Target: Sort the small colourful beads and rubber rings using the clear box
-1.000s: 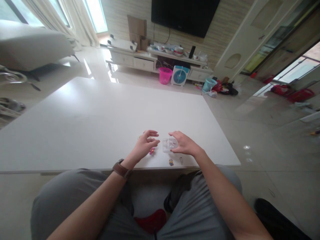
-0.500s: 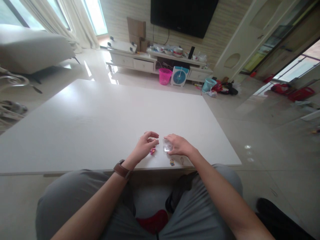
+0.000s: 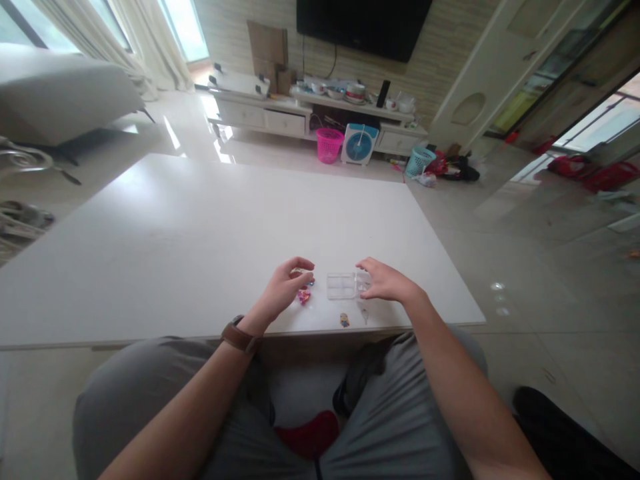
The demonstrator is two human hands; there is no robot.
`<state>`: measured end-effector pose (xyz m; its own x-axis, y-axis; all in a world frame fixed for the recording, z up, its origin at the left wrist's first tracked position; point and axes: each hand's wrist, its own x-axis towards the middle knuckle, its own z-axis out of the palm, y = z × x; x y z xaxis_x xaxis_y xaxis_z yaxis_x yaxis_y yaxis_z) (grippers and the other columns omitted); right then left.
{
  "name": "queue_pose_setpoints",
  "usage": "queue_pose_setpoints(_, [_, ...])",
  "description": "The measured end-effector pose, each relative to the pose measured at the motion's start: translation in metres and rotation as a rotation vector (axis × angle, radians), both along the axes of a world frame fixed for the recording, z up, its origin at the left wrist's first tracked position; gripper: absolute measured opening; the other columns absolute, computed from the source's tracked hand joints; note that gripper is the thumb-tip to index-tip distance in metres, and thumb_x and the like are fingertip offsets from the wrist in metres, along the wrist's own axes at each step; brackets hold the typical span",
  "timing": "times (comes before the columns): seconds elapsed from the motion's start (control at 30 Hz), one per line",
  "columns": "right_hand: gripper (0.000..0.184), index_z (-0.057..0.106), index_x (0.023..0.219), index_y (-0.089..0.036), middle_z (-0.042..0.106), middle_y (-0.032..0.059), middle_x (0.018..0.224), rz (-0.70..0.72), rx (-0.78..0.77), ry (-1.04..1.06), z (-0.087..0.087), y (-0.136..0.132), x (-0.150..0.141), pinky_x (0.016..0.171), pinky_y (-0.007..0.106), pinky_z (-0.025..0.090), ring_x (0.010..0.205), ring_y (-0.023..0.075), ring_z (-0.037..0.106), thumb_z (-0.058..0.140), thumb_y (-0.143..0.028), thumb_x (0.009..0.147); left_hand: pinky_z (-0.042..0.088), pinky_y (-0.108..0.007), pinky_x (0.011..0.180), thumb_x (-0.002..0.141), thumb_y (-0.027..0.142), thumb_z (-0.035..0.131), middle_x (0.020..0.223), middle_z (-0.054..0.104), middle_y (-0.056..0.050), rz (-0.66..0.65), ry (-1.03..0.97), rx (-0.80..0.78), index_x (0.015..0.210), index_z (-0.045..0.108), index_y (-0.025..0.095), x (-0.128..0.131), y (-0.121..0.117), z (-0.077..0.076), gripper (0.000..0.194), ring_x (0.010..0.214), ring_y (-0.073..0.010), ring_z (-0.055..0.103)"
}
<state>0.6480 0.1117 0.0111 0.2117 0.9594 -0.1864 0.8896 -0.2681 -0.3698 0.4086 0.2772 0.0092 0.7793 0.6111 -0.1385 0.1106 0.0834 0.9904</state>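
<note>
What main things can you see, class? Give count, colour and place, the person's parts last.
Table: one, white, centre.
Plastic box: one, clear, on table.
Yellow figure: one, yellow and blue, near table edge.
Small trinket: one, pale, right of figure.
Pink trinket: one, mostly pink, left of box.
Television: one, black, top centre.
Cabinet: one, white, below television.
Bowls: several, mostly white, on cabinet.
Fan: one, blue and white, before cabinet.
Pink basket: one, pink, left of fan.
Blue basket: one, pale blue, right of fan.
Sofa: one, pale grey, upper left.
Trousers: one pair, grey, bottom.
Watch: one, brown strap, left wrist.
Left hand: one, bare, beside pink trinket.
Right hand: one, bare, at box's right end.
</note>
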Motion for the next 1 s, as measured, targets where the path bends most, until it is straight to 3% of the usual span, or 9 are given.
queue_pose_setpoints(0.23, [0.063,0.060,0.119,-0.017,0.058,0.0121,0.125,-0.058,-0.286,-0.167,-0.002,0.004,-0.004,0.098,0.038,0.047,0.119,0.0305,0.053,0.086,-0.027,0.063,0.052,-0.032,0.076,0.075,0.038,0.069,0.085,0.069,-0.004,0.019,0.027,0.015,0.096,0.065,0.018,-0.001,0.004,0.005,0.030,0.087,-0.0205,0.069])
queue_pose_setpoints(0.43, [0.067,0.057,0.127,-0.020,0.055,0.0116,0.131,-0.085,-0.251,-0.207,-0.004,0.004,-0.009,0.096,0.039,0.047,0.120,0.0305,0.050,0.081,-0.020,0.065,0.052,-0.030,0.073,0.076,0.040,0.069,0.094,0.070,-0.005,0.047,0.022,0.058,0.095,0.065,0.018,-0.007,0.012,0.010,0.030,0.088,-0.0198,0.069])
queue_pose_setpoints(0.63, [0.061,0.060,0.123,-0.020,0.061,0.0100,0.126,-0.022,-0.133,-0.133,-0.012,0.007,-0.008,0.099,0.039,0.045,0.120,0.0298,0.051,0.084,-0.030,0.068,0.052,-0.030,0.071,0.075,0.040,0.069,0.094,0.071,-0.005,0.092,0.003,0.080,0.093,0.067,0.017,-0.010,0.020,0.010,0.029,0.081,-0.0179,0.068])
queue_pose_setpoints(0.83, [0.051,0.060,0.127,-0.020,0.070,0.0087,0.110,-0.015,-0.153,-0.174,-0.010,0.016,-0.020,0.089,0.034,0.044,0.111,0.0269,0.057,0.066,-0.012,0.077,0.051,-0.030,0.069,0.075,0.040,0.068,0.094,0.071,-0.006,0.093,0.004,0.119,0.092,0.067,0.017,-0.008,0.019,0.012,0.029,0.078,-0.0175,0.067])
queue_pose_setpoints(1.0, [0.050,0.060,0.128,-0.021,0.071,0.0085,0.103,-0.017,-0.179,-0.224,-0.007,0.017,-0.024,0.086,0.032,0.042,0.099,0.0237,0.063,0.057,-0.009,0.080,0.050,-0.029,0.068,0.077,0.040,0.066,0.094,0.072,-0.006,0.073,0.036,0.181,0.093,0.066,0.018,-0.009,0.022,0.010,0.027,0.076,-0.0164,0.065])
